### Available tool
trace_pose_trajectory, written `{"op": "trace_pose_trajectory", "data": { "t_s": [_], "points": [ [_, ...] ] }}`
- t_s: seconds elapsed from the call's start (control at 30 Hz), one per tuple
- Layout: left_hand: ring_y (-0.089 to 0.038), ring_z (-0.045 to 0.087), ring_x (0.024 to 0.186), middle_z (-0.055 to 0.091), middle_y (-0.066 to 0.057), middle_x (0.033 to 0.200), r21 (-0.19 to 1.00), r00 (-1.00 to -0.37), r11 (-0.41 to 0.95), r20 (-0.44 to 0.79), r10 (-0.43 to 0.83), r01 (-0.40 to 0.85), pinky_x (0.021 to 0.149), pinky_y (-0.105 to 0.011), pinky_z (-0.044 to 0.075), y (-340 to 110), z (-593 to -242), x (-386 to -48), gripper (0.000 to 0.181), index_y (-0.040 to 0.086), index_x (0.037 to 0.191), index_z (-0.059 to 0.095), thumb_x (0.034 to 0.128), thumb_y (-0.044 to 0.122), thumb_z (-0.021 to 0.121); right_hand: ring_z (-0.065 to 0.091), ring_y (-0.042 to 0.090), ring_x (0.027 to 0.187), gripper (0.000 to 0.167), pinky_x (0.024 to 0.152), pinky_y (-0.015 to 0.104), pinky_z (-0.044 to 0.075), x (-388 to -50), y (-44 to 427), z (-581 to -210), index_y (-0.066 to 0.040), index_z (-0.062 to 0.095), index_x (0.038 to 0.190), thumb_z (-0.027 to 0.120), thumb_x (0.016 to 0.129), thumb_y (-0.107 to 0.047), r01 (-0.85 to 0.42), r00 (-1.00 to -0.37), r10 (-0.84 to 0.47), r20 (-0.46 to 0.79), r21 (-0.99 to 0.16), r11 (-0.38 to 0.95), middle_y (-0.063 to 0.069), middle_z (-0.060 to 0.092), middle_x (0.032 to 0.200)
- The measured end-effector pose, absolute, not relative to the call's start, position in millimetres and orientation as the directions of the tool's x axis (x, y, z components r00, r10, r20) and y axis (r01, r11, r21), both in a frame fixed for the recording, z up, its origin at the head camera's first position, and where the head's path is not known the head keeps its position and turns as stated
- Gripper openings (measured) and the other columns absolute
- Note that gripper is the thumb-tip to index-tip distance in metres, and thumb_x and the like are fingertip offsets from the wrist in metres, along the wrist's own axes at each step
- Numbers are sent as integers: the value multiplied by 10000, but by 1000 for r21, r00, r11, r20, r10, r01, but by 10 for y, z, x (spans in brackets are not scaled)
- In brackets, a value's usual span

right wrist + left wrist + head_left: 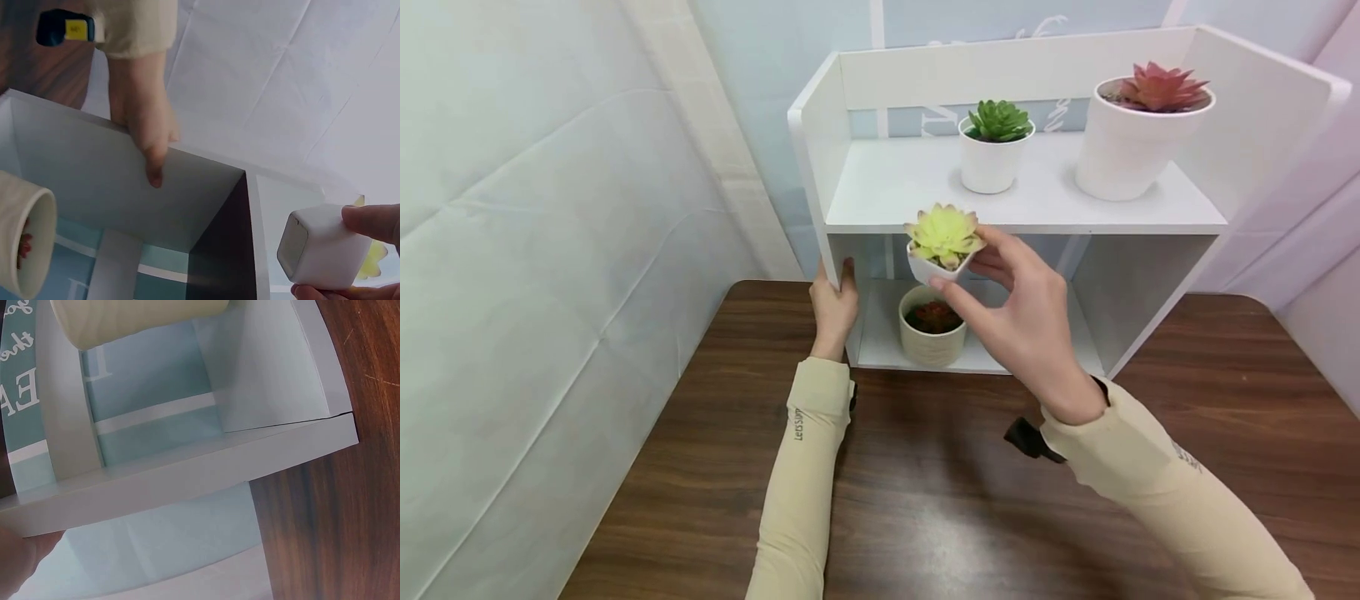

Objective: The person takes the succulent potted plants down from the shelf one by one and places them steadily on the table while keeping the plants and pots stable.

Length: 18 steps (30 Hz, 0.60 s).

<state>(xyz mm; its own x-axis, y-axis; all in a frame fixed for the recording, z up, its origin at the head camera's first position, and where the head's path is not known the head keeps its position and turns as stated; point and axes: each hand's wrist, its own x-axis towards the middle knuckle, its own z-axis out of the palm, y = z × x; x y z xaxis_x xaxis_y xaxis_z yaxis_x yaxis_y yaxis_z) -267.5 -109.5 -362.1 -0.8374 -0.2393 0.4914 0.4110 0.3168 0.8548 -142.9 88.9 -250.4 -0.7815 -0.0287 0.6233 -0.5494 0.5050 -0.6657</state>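
Observation:
My right hand (pixel 1030 317) pinches a small white angular pot (pixel 325 247) with a yellow-green succulent (pixel 946 233), held in front of the upper shelf's front edge at its left part. My left hand (pixel 835 308) grips the left side panel of the white shelf unit (pixel 1026 227), thumb on the inner side; in the right wrist view that hand (pixel 145 119) is seen around the panel edge. Below the held pot, a cream pot (pixel 932 343) with a red plant stands in the lower compartment.
On the upper shelf stand a white pot with a green succulent (pixel 997 122) and, to its right, a larger white pot (pixel 1123 154) with a red succulent. The unit stands on a dark wooden table (pixel 925 483), with a pale cloth (pixel 550 208) to the left.

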Motion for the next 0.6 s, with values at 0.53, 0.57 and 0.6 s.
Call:
{"op": "trace_pose_trajectory", "data": {
  "t_s": [0.53, 0.57, 0.6],
  "points": [
    [-357, 539, 1225, 565, -253, 1297, 853, -847, 334, 484, -220, 401, 976, -508, 456, -1109, -3617, -2672, 371, -20, 1336, 485, 1001, 140, 480, 658, 261, 1037, 546, 838, 116, 487, -1238, 973, -3109, 35, 573, 1232, 794, 741, -53, -469, -851, -35, 524, -730, 498, 153, 626, 1175],
    [-355, 540, 1225, 568, -249, 1296, 854, -847, 334, 484, -222, 400, 976, -506, 456, -1107, -3617, -2673, 371, -19, 1336, 485, 1001, 139, 480, 662, 261, 1034, 548, 836, 115, 487, -1231, 971, -3143, 35, 572, 1231, 793, 736, -49, -461, -858, -36, 513, -736, 496, 154, 625, 1176],
    [-354, 539, 1226, 567, -248, 1297, 854, -846, 334, 483, -224, 399, 977, -504, 456, -1104, -3615, -2672, 372, -19, 1337, 485, 1000, 139, 481, 664, 262, 1032, 551, 835, 120, 490, -1226, 969, -3173, 34, 572, 1230, 793, 731, -43, -452, -864, -36, 501, -744, 492, 154, 627, 1173]
  ]
}}
